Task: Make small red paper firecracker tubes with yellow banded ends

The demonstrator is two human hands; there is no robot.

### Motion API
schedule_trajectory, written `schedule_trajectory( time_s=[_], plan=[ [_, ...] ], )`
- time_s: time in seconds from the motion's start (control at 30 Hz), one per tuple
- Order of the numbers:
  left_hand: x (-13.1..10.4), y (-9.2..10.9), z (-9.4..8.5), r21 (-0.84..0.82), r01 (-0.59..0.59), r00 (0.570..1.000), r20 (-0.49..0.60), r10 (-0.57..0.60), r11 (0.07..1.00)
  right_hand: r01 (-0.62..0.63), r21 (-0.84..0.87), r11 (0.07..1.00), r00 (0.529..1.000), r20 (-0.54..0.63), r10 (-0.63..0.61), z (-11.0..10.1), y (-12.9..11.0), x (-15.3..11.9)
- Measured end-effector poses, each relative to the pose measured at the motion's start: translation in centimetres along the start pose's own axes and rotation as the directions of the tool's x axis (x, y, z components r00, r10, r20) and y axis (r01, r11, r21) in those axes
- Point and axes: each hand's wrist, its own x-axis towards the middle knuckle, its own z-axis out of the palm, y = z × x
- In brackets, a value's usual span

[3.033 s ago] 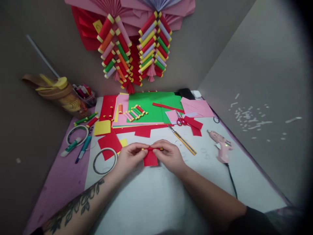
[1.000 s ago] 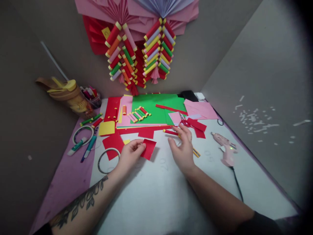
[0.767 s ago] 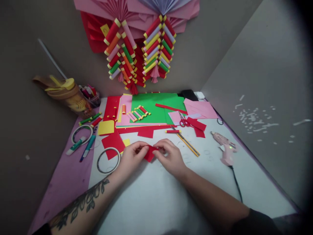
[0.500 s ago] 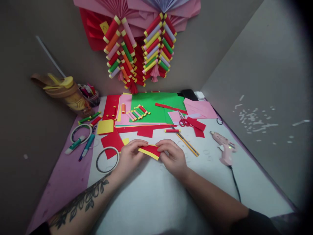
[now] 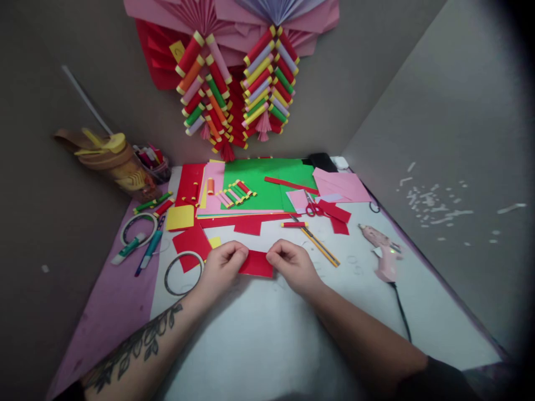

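Note:
A small red paper rectangle [image 5: 257, 264] is stretched between my two hands above the white table. My left hand [image 5: 228, 262] pinches its left end between thumb and fingers. At the opposite end, my right hand [image 5: 292, 263] grips the paper's upper right corner. Only the plain red face shows; any yellow edging is out of sight. Beside my left wrist lies a roll of tape [image 5: 184, 273], partly over a red paper sheet [image 5: 190, 245]. A red paper roll with yellow ends [image 5: 294, 224] rests beyond my right hand, near a yellow-handled tool [image 5: 321, 248].
A pink glue gun [image 5: 384, 253] with a cord lies at right. Red scissors [image 5: 314, 208] sit among paper scraps. Small finished rolls [image 5: 236, 193] rest on green paper [image 5: 267, 167]. At left are yellow notes [image 5: 180, 218], pens and a bottle [image 5: 121, 167]. Paper firecracker strings [image 5: 267, 83] hang on the wall.
The paper in my hands has been turned: its yellow strips no longer show and a flat red face is toward me. Both hands stay at its ends, with fingers closed more tightly.

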Motion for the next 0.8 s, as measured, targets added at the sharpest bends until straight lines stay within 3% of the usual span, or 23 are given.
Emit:
schedule_trajectory(
  time_s=[0.1,0.2,0.37,0.47,0.57,0.67,0.73,0.8],
  plan=[
    [0.1,0.3,0.1,-0.063,0.089,0.996,0.022,-0.088,0.994,-0.177,0.218,0.960,0.983,0.090,0.161,-0.2,0.2,0.3],
    [0.1,0.4,0.3,-0.134,0.146,0.989,0.052,-0.140,0.980,-0.264,0.356,0.897,0.964,0.118,0.238,-0.3,0.4,0.6],
    [-0.2,-0.2,0.7,-0.342,0.213,0.974,0.151,-0.170,0.915,-0.355,0.487,0.798,0.935,0.201,0.293,-0.2,0.1,0.4],
    [0.1,-0.6,0.7,-0.352,0.225,0.971,0.157,-0.180,0.909,-0.365,0.447,0.817,0.930,0.220,0.295,-0.4,0.2,0.5],
    [0.5,-0.7,0.1,-0.233,0.173,0.985,0.055,-0.165,0.957,-0.271,0.286,0.919,0.962,0.122,0.246,-1.0,0.6,1.0],
    [0.5,-0.8,-0.4,0.044,-0.008,0.995,-0.098,0.013,0.999,-0.153,-0.123,0.980,0.988,-0.020,0.152,-1.4,1.0,1.4],
    [0.2,-1.0,-0.5,0.271,-0.207,0.967,-0.089,0.238,0.940,-0.093,-0.433,0.897,0.996,-0.026,0.091,-1.2,1.0,1.5],
    [-0.2,-1.3,-0.2,0.439,-0.397,0.906,0.049,0.420,0.806,-0.015,-0.642,0.767,0.998,0.032,0.046,-0.7,1.0,1.4]
  ],
)
